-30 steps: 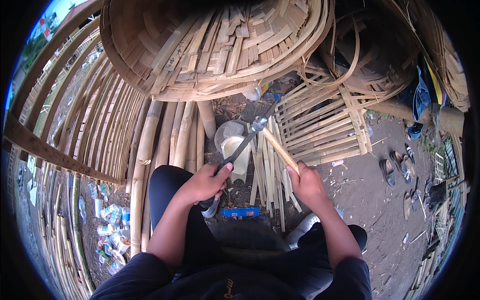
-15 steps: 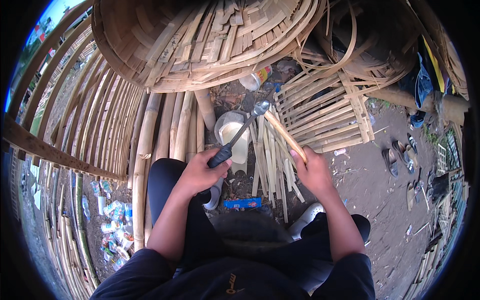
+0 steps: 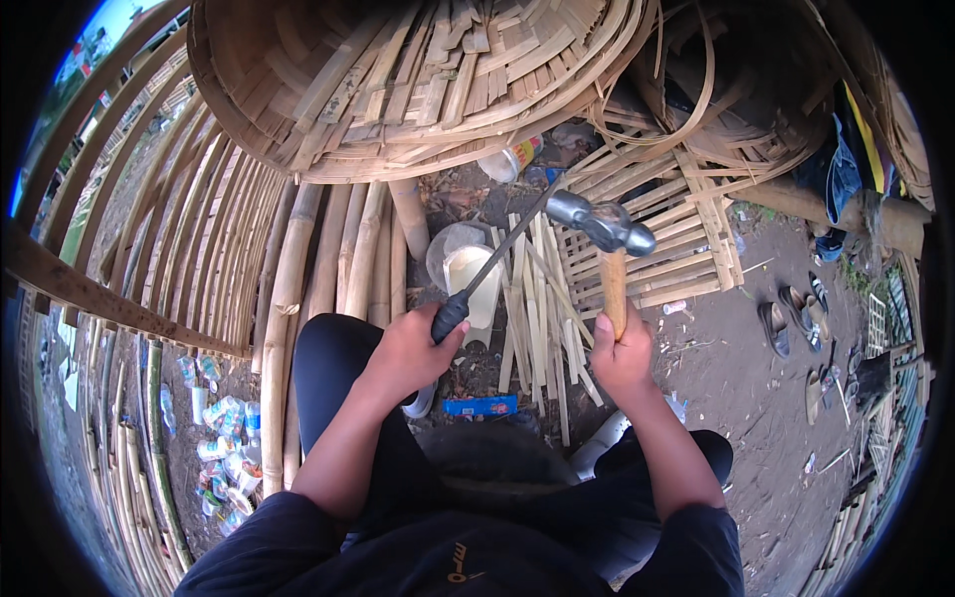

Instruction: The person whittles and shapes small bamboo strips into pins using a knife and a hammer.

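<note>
My left hand (image 3: 406,350) is closed around the black handle of a long tool (image 3: 451,316). Its thin dark shaft slants up and to the right, and the shape of its tip is too unclear to name. Wrapped around a wooden handle, my right hand (image 3: 625,356) holds a ball-peen hammer (image 3: 601,223) upright. The metal head is raised close to the upper end of the shaft; whether they touch I cannot tell. Below both tools lie several split bamboo strips (image 3: 537,308) on the ground, beside a pale container (image 3: 471,274).
A large woven bamboo basket (image 3: 418,80) fills the top. Bamboo slats (image 3: 189,239) and poles (image 3: 328,249) stand at left, near plastic litter (image 3: 231,438). A slatted bamboo panel (image 3: 647,239) lies beyond the hammer. Sandals (image 3: 776,328) rest at right; a blue wrapper (image 3: 479,406) lies between my feet.
The hammer has swung up and right, away from the shaft's end, and its handle now stands upright. My left hand has shifted slightly right and lower with the long tool.
</note>
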Demonstrator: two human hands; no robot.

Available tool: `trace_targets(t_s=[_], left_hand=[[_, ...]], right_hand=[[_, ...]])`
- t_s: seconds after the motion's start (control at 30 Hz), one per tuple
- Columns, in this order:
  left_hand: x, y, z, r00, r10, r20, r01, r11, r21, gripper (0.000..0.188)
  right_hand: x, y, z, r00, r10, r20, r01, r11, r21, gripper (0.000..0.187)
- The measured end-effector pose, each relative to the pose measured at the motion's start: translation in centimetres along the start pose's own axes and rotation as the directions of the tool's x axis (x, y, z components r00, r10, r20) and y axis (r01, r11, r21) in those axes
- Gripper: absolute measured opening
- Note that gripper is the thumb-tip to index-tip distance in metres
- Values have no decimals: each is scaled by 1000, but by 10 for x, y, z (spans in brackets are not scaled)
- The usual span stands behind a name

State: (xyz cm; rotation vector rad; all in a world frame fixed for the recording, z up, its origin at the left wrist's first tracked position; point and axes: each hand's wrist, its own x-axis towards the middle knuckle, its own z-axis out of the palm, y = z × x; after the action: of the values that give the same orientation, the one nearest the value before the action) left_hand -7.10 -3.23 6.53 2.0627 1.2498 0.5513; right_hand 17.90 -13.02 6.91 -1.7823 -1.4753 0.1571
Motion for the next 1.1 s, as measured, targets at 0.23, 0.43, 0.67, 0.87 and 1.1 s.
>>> trace_targets(t_s=[0.23,0.43,0.67,0.87,1.1], left_hand=[[-4,10,0,999,-44,18,41,992,119,33],[0,9,-9,992,-126,28,121,983,140,34],[0,15,-12,975,-215,56,205,968,142,31],[1,9,-4,984,-173,52,165,977,133,33],[0,6,-9,979,-193,64,175,960,221,31]], right_hand=[[5,9,17,976,147,158,-132,986,-106,36],[6,10,4,986,90,138,-64,981,-182,34],[8,11,-3,983,101,151,-82,988,-130,35],[-12,28,0,929,-46,-368,236,837,493,36],[-3,34,23,992,80,96,-67,990,-126,35]])
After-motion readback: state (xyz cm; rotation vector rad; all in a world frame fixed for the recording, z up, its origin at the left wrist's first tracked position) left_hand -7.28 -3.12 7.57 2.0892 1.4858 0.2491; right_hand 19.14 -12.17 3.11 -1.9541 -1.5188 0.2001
